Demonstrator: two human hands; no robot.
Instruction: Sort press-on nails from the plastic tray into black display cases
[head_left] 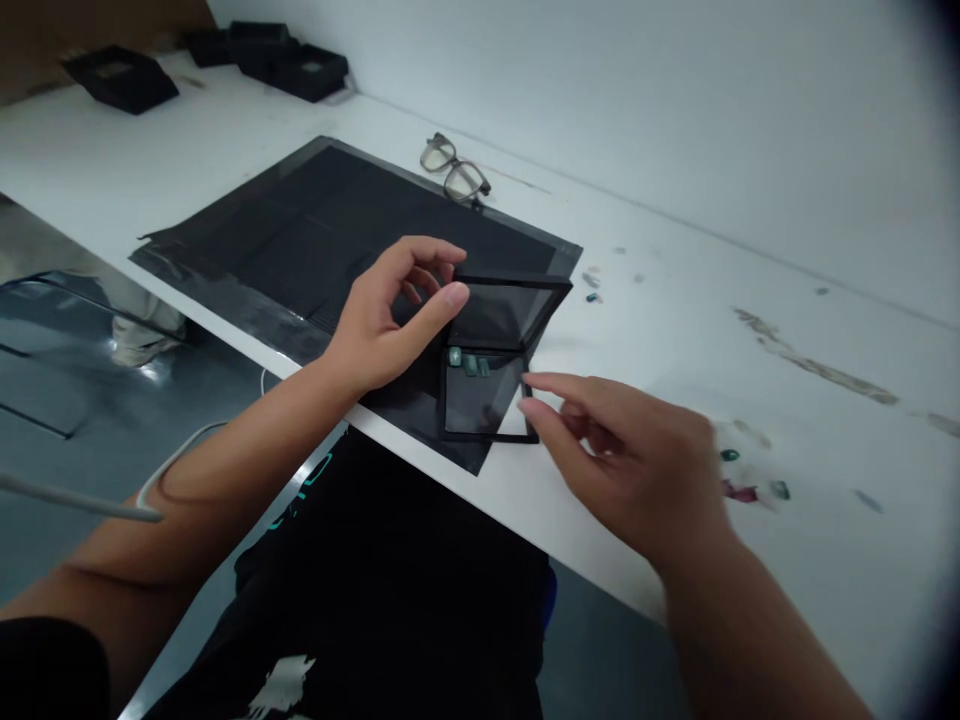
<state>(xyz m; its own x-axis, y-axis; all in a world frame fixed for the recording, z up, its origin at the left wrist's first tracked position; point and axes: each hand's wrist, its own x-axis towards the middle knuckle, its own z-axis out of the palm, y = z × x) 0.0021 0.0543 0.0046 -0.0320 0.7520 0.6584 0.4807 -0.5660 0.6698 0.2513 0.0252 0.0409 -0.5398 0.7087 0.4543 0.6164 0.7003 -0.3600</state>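
Landmark: the hinged black display case [495,360], lying open at the near edge of the white table [675,300], half on the black mat [300,240].

Left of the case: left hand [386,320] pinches the raised lid's left edge between thumb and forefinger, other fingers curled behind it. The grip likely props the lid up so the tray stays reachable. Forearm comes in from lower left, over the lap.

Inside the case: a few small green gemstones [466,363] sit in a row at the hinge line, top of the lower tray. Held in that crease, they look unlikely to roll.

Right of the case: right hand [630,460] hovers just beside the tray's right edge, fingers loose and spread, holding nothing visible, forefinger tip near the frame. Whether it touches the frame can't be told.

Further right of the case: loose gemstones [750,480], green and reddish, scattered on bare table, blurred.

Behind the case: eyeglasses [455,170] folded open at the mat's far edge. Far behind-left: several black boxes [300,65] stacked by the wall.

Surface: white tabletop, scuffed, brownish smears right of the case. Mat taped flat, edges wrinkled. Plain white wall behind; grey floor lower left.
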